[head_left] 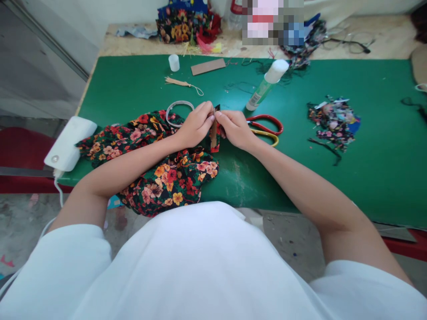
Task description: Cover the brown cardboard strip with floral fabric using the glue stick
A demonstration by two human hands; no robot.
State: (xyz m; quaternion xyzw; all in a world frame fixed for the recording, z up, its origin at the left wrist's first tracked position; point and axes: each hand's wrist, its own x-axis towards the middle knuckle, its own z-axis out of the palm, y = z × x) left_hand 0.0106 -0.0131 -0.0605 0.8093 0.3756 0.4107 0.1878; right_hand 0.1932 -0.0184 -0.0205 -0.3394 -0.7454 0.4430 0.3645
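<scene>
Both hands meet over the table, pinching a small strip of brown card with floral fabric along its edges (214, 137). My left hand (197, 124) is closed on it from the left, fingertips near its upper end. From the other side my right hand (235, 126) grips the same strip with thumb and fingers. Under my left forearm lies a crumpled floral cloth (171, 178), dark with red and orange flowers. A pale ring-shaped band (169, 116) rests beside my left hand. Scissors with red and yellow handles (276, 126) lie next to my right hand, their blades hidden.
A glue stick (267, 86) stands capped behind my right hand. Farther back are a white cap (174, 63), a card strip (208, 66) and a beige tassel (182, 82). Fabric scraps (333, 120) pile up at right. A white corded device (70, 143) sits at the left edge.
</scene>
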